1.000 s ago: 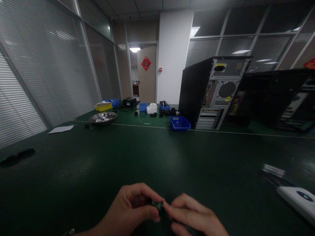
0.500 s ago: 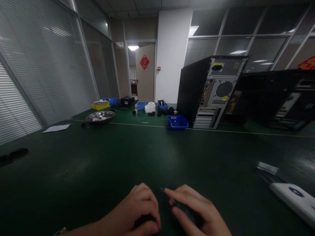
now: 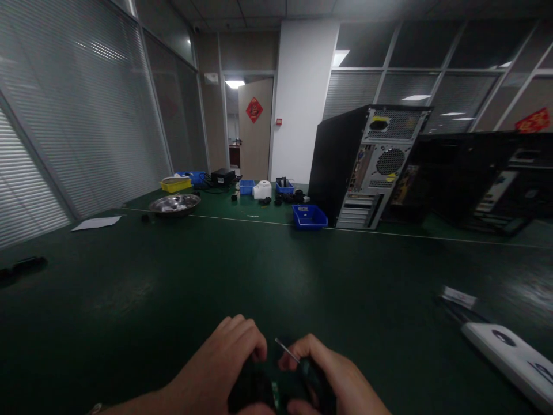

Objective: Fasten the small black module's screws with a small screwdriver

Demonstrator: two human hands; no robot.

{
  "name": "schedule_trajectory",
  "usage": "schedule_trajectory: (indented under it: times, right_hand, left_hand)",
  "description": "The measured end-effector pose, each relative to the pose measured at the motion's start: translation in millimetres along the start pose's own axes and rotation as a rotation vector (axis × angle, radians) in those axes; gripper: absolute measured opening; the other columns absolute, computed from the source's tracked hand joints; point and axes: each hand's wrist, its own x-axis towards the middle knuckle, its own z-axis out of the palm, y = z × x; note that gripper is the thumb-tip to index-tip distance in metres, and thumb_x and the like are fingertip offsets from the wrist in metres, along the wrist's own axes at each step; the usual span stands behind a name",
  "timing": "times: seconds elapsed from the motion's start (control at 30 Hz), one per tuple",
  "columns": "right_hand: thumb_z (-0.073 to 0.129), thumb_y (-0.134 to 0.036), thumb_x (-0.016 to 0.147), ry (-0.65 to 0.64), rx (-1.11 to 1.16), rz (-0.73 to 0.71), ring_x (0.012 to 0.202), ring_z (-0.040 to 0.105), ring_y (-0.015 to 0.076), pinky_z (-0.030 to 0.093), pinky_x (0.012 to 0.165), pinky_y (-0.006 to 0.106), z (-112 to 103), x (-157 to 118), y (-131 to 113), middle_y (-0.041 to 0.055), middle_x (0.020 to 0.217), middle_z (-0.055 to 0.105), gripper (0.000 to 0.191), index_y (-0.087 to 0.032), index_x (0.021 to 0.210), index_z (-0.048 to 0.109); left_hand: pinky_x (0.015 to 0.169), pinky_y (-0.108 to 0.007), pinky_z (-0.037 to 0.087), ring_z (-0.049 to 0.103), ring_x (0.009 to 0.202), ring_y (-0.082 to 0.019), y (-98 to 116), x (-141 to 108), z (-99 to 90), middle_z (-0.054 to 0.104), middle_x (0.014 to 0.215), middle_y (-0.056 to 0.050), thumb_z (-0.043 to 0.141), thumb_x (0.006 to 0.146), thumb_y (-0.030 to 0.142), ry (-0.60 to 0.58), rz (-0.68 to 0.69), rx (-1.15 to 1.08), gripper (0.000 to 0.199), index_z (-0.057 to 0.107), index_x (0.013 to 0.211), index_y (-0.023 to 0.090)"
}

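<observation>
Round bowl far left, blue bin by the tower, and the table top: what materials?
Round bowl: looks like bare metal, likely steel; bright, mirror-like glints.
Blue bin: probably moulded plastic; uniform saturated colour, dull sheen.
Table top: seems a dark green mat, rubber or vinyl; soft, smeared reflections of the ceiling lights.

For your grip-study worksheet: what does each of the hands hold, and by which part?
The right hand holds a screwdriver by its dark handle, metal tip pointing up-left. The left hand grips a small dark part; where exactly cannot be told.

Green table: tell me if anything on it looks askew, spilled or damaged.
Nothing looks spilled or broken. The computer tower stands upright on the table with its back panel facing the camera. The paper sheet lies flat. What the hands hold is too dark to judge.
</observation>
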Motion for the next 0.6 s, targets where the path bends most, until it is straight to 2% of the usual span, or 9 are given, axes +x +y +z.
schedule_trajectory:
  times: [0.1,0.23,0.4,0.53,0.6]
  right_hand:
    - [0.076,-0.017,0.067,-0.018,-0.072,0.005,0.071,0.067,0.0188,0.048,0.06,0.021,3.1,0.3,-1.9,0.0016,0.088,0.071,0.029,-0.023,0.091,0.06]
    - [0.078,-0.026,0.069,-0.012,-0.202,0.0,0.067,0.066,0.0201,0.045,0.056,0.022,6.0,3.3,-8.5,0.0018,0.08,0.07,0.025,-0.023,0.087,0.061]
    - [0.076,-0.006,0.061,-0.008,-0.178,0.052,0.077,0.069,0.0223,0.048,0.066,0.023,7.2,2.6,-8.7,0.0009,0.087,0.074,0.036,-0.025,0.088,0.059]
    - [0.064,-0.004,0.066,0.115,0.023,-0.024,0.075,0.067,0.0183,0.049,0.063,0.02,7.6,-1.5,-1.3,0.0005,0.089,0.072,0.031,-0.024,0.088,0.054]
    - [0.061,-0.008,0.071,0.182,0.131,-0.071,0.074,0.067,0.0174,0.05,0.059,0.019,9.7,-2.5,2.2,0.0029,0.092,0.071,0.024,-0.023,0.088,0.052]
  left_hand:
    - [0.081,-0.035,0.04,0.053,0.076,-0.024,-0.5,-1.2,0.9,0.067,0.087,-0.005,0.075,0.072,0.048,-0.05,0.011,0.044,0.032,0.068,0.09,0.023]
    - [0.082,-0.035,0.041,0.054,0.084,-0.027,-4.3,-2.8,6.1,0.067,0.095,-0.007,0.078,0.069,0.044,-0.017,0.065,0.028,0.033,0.069,0.093,0.024]
    - [0.082,-0.035,0.041,0.054,0.089,-0.027,-2.9,-0.3,7.6,0.066,0.098,-0.007,0.079,0.07,0.038,-0.074,0.002,-0.055,0.028,0.069,0.091,0.024]
    - [0.078,-0.033,0.043,0.056,0.089,-0.024,-12.4,3.4,14.7,0.063,0.098,-0.005,0.076,0.071,0.029,-0.055,-0.086,-0.288,0.028,0.065,0.096,0.023]
    - [0.081,-0.036,0.045,0.06,0.092,-0.024,-20.0,5.2,21.7,0.065,0.098,-0.005,0.072,0.077,0.028,-0.067,-0.105,-0.573,0.035,0.058,0.108,0.023]
